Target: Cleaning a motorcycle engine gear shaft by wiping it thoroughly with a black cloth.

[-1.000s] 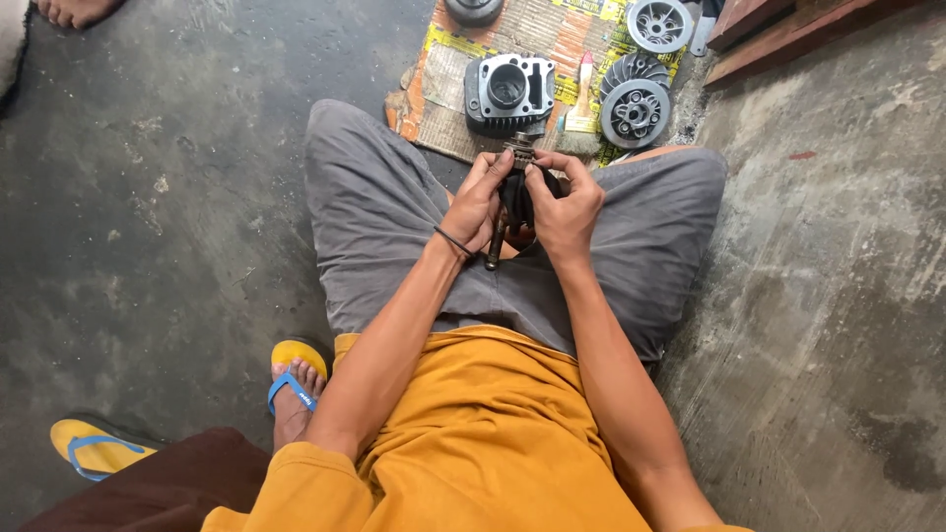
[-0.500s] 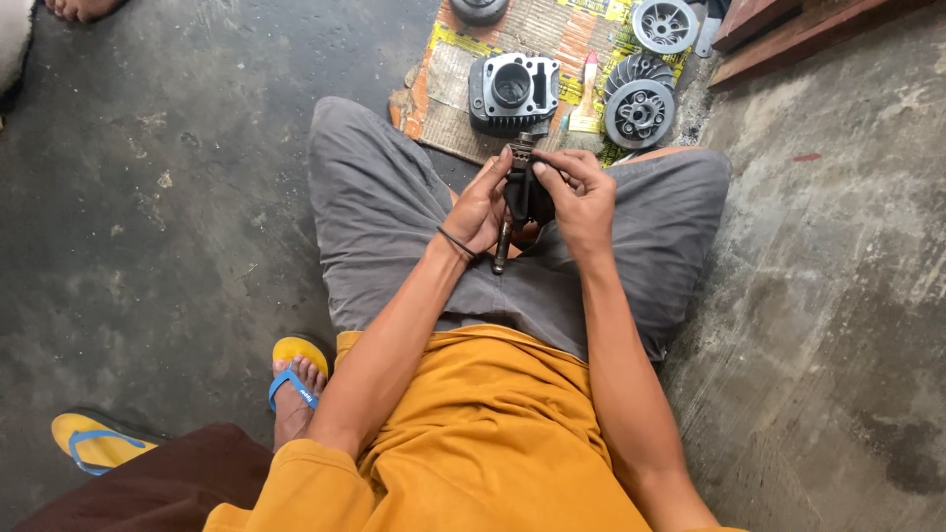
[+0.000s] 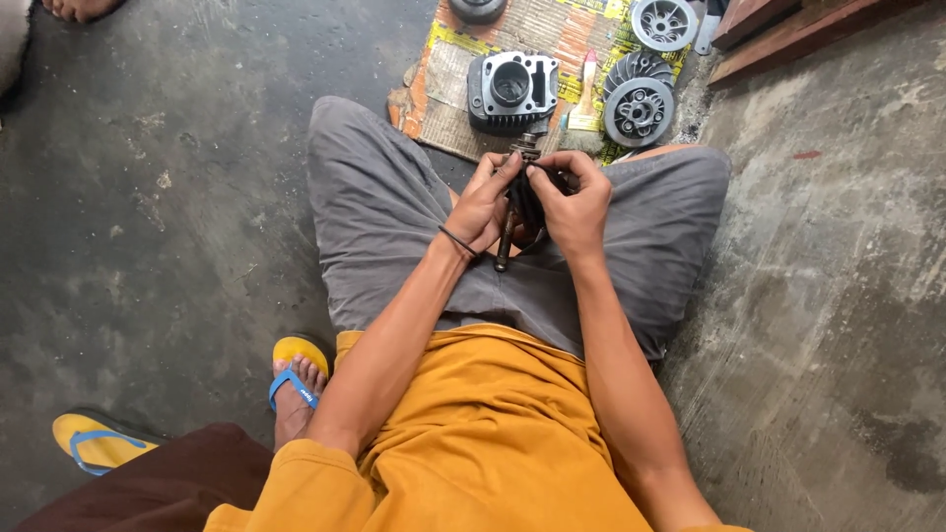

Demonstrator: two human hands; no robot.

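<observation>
Over the lap, both hands are clamped on a dark metal rod, left hand and right hand pinching its top end, probably to steady it. An engine cylinder and finned wheel sit on cardboard on the floor just ahead.

On the cardboard sheet lie one engine cylinder block, three round finned metal parts, and one small brush; well left of it, two yellow sandals.
</observation>
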